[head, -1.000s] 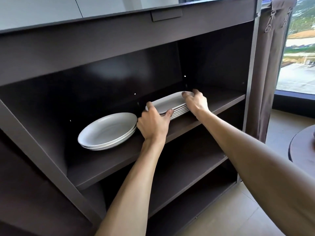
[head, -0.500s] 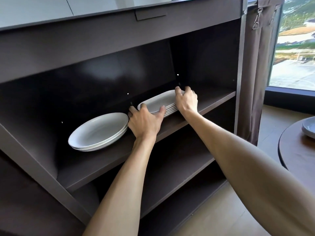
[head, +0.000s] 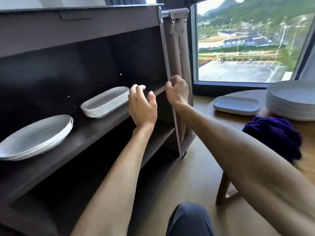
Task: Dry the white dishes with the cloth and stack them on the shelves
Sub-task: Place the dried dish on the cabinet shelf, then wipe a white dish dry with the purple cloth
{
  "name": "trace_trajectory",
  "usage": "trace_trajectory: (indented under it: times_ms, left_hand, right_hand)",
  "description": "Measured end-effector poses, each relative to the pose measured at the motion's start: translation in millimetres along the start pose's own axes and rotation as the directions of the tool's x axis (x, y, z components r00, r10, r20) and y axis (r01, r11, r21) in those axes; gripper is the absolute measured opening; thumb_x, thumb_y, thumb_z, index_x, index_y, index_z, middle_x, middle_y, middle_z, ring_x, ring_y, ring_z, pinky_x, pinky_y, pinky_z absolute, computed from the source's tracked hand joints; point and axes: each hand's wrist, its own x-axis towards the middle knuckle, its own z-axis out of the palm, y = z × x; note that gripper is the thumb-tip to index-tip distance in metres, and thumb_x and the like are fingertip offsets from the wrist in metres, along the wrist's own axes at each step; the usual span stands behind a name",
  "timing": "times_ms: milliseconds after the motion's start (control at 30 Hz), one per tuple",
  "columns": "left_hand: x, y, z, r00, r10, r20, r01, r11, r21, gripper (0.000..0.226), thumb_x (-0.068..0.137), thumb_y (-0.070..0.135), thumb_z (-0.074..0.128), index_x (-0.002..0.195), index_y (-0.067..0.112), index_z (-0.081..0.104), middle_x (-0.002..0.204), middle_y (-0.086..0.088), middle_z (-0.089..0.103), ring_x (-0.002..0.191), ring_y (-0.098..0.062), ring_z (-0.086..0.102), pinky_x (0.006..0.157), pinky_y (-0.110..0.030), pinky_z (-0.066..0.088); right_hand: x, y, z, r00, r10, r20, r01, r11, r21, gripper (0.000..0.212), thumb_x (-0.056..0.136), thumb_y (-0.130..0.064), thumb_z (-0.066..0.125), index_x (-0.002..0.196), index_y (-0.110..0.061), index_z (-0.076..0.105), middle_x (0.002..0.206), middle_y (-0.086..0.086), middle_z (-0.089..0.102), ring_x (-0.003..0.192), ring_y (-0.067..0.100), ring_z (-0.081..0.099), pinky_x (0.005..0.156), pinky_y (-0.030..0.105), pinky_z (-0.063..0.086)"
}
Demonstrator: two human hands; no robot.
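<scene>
A stack of several white oblong dishes (head: 106, 102) sits on the dark upper shelf (head: 95, 132), with a pile of round white plates (head: 34, 137) to its left. My left hand (head: 142, 106) hovers just right of the oblong stack, fingers relaxed and holding nothing. Further right, by the shelf's end post, my right hand (head: 177, 91) is loosely curled and empty. On the round wooden table (head: 238, 97) at the right lie white oblong dishes (head: 237, 105), a tall stack of round plates (head: 291, 101) and a crumpled purple cloth (head: 274, 135).
The shelf unit has two lower shelves (head: 153, 138) below the one in use. A brown fabric bag (head: 180, 53) hangs at its right end. A window (head: 245, 40) is behind the table. My knee (head: 189, 218) shows at the bottom.
Both hands have let go of the oblong stack and drawn back to the right. The view has swung right, bringing the table, its dishes and the cloth into sight.
</scene>
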Motion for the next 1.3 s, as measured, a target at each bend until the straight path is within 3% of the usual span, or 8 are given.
trace_trajectory:
  times_ms: [333, 500, 600, 667, 833, 967, 1133, 1300]
  left_hand:
    - [-77.5, 114.5, 111.7, 0.915, 0.07, 0.397, 0.03, 0.971, -0.239, 0.019, 0.098, 0.018, 0.063, 0.097, 0.007, 0.078, 0.119, -0.009, 0.069, 0.108, -0.026, 0.064, 0.085, -0.03, 0.045]
    - [-89.0, 129.6, 161.9, 0.802, -0.02, 0.596, 0.164, 0.968, -0.188, 0.042, 0.103, 0.028, 0.054, 0.065, 0.011, 0.059, 0.075, -0.013, 0.064, 0.082, -0.035, 0.062, 0.066, -0.031, 0.029]
    - [-86.5, 122.9, 196.1, 0.733, -0.076, 0.675, 0.212, 0.97, -0.12, 0.032, 0.101, 0.028, 0.054, 0.081, 0.01, 0.071, 0.087, -0.013, 0.071, 0.095, -0.037, 0.064, 0.071, -0.033, 0.037]
    - [-79.9, 115.1, 218.6, 0.706, -0.127, 0.697, 0.259, 0.962, -0.087, 0.024, 0.097, 0.024, 0.056, 0.095, 0.01, 0.075, 0.101, -0.014, 0.075, 0.105, -0.036, 0.063, 0.082, -0.034, 0.044]
    - [-63.4, 104.1, 268.2, 0.654, -0.296, 0.696, 0.384, 0.923, 0.031, 0.017, 0.094, 0.023, 0.055, 0.096, 0.008, 0.064, 0.101, -0.018, 0.067, 0.109, -0.043, 0.06, 0.082, -0.037, 0.044]
    - [-57.7, 99.5, 307.0, 0.616, -0.409, 0.673, 0.471, 0.876, 0.101, 0.052, 0.096, 0.032, 0.064, 0.135, 0.0, 0.051, 0.134, -0.025, 0.059, 0.126, -0.044, 0.054, 0.099, -0.043, 0.045]
    - [-54.8, 85.3, 347.6, 0.592, -0.436, 0.678, 0.513, 0.853, 0.1, 0.043, 0.093, 0.039, 0.069, 0.125, 0.01, 0.066, 0.129, -0.019, 0.066, 0.124, -0.04, 0.056, 0.101, -0.039, 0.045]
    - [-52.0, 84.1, 352.7, 0.623, -0.451, 0.638, 0.535, 0.842, 0.073, 0.029, 0.085, 0.02, 0.07, 0.113, 0.015, 0.075, 0.119, -0.015, 0.072, 0.119, -0.038, 0.059, 0.099, -0.035, 0.047]
  right_hand:
    - [-12.4, 94.8, -158.0, 0.953, 0.235, -0.193, -0.281, 0.923, -0.262, 0.029, 0.093, -0.017, 0.057, 0.12, -0.008, 0.066, 0.119, 0.016, 0.067, 0.113, 0.03, 0.061, 0.093, 0.035, 0.047]
    - [-16.4, 157.1, -213.8, 0.888, 0.352, -0.298, -0.453, 0.786, -0.421, 0.029, 0.09, -0.016, 0.052, 0.113, -0.005, 0.066, 0.13, 0.021, 0.06, 0.125, 0.037, 0.049, 0.105, 0.035, 0.037]
    - [-23.0, 188.4, -229.4, 0.894, 0.318, -0.314, -0.447, 0.609, -0.655, 0.038, 0.088, -0.029, 0.054, 0.118, -0.009, 0.066, 0.126, 0.019, 0.06, 0.123, 0.037, 0.044, 0.107, 0.041, 0.032]
    - [-27.7, 209.5, -240.0, 0.914, 0.243, -0.325, -0.405, 0.488, -0.774, 0.044, 0.09, -0.039, 0.051, 0.121, -0.014, 0.068, 0.124, 0.016, 0.062, 0.123, 0.034, 0.046, 0.109, 0.042, 0.031]
    - [-19.7, 233.2, -246.3, 0.941, 0.136, -0.311, -0.339, 0.445, -0.829, 0.05, 0.09, -0.051, 0.049, 0.118, -0.015, 0.069, 0.115, 0.012, 0.067, 0.114, 0.031, 0.053, 0.104, 0.043, 0.035]
    - [-10.0, 234.1, -242.4, 0.934, 0.121, -0.337, -0.354, 0.448, -0.821, 0.049, 0.088, -0.051, 0.051, 0.112, -0.014, 0.069, 0.112, 0.013, 0.068, 0.111, 0.031, 0.055, 0.102, 0.044, 0.037]
    - [-0.3, 237.0, -240.8, 0.92, 0.128, -0.371, -0.387, 0.449, -0.805, 0.048, 0.088, -0.048, 0.05, 0.117, -0.014, 0.066, 0.114, 0.012, 0.068, 0.113, 0.031, 0.055, 0.103, 0.044, 0.035]
    - [2.5, 243.1, -240.6, 0.92, 0.112, -0.376, -0.385, 0.449, -0.806, 0.044, 0.087, -0.044, 0.05, 0.115, -0.013, 0.066, 0.113, 0.012, 0.068, 0.111, 0.032, 0.055, 0.103, 0.044, 0.036]
